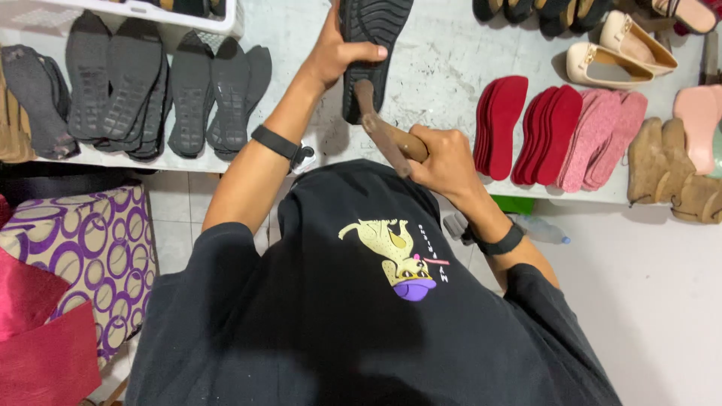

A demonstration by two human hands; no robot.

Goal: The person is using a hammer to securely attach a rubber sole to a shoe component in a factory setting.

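Note:
My left hand [336,54] grips a black rubber shoe sole [370,45], tread side up, holding it flat on the white table [436,68]. My right hand [444,159] is closed around the brown wooden handle of a hammer [383,129]. The hammer's head rests on the near heel end of the sole. Both wrists wear black bands. My black printed shirt fills the lower part of the view.
Several black soles [150,90] are fanned out on the table's left. Red insoles [500,124] and pink insoles [602,139] lie at the right, with beige shoes [609,64] and tan pieces [669,162] beyond. A purple-patterned cushion [90,248] sits lower left.

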